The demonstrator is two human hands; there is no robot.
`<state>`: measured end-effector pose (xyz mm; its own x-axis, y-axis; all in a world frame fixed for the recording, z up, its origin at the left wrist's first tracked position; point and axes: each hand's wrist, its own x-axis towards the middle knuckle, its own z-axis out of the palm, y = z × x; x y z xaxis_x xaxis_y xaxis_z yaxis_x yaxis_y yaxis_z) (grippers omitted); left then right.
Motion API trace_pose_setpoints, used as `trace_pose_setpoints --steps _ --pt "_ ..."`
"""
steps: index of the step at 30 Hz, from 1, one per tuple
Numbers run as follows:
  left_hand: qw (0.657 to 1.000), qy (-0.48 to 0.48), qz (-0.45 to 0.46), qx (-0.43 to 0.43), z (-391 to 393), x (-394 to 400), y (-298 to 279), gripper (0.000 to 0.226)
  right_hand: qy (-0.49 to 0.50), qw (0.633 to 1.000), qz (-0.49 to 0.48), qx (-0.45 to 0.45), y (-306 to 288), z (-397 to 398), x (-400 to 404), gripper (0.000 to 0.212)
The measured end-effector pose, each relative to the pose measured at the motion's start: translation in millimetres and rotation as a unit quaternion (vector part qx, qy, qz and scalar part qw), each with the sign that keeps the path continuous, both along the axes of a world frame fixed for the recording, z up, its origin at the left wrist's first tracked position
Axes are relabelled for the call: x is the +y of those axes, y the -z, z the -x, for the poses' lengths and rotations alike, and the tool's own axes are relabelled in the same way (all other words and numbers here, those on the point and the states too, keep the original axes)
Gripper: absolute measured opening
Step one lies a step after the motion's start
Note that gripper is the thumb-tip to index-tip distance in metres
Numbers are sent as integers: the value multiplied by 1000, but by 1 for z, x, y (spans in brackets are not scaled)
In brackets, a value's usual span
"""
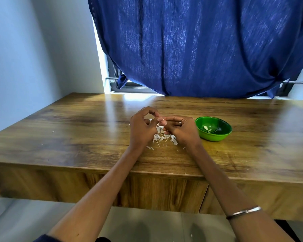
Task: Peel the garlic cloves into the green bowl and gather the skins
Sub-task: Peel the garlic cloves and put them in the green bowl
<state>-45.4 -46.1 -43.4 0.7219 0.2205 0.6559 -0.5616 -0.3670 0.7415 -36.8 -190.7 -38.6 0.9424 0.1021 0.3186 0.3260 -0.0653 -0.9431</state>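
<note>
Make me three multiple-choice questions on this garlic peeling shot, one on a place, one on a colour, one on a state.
1. Where is the green bowl?
A. right of the hands
B. left of the hands
C. on the floor

2. What colour is the curtain?
A. red
B. blue
C. white

3. What are both hands, left hand and right hand, doing?
A. lying flat
B. hanging idle
C. pinching a garlic clove over the skins

Answers: 1 A, it stands beside the right hand; 2 B, dark blue cloth; 3 C, fingertips meet on it.
</note>
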Motion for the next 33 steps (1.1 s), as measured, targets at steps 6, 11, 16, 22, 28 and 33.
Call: trace_pose_setpoints --steps 6,11,16,22,28,33 --pt "1000 -7 -13 -13 0 -1 0 39 -20 999 -30 21 0 0 0 12" --pt "998 -12 -40 -39 1 -2 2 37 -81 990 -81 87 -3 1 -2 12" --pt "994 -8 -82 -78 -2 -2 4 28 -121 965 -170 157 -8 3 -3 12" --pt "996 -4 -54 -71 -4 0 5 29 -140 955 -203 166 -10 5 -3 14" --pt "999 1 -35 -24 -5 2 4 21 -71 989 -119 51 -6 7 2 13" --pt "999 46 -11 21 0 -1 3 12 10 999 -24 -44 0 0 -2 9"
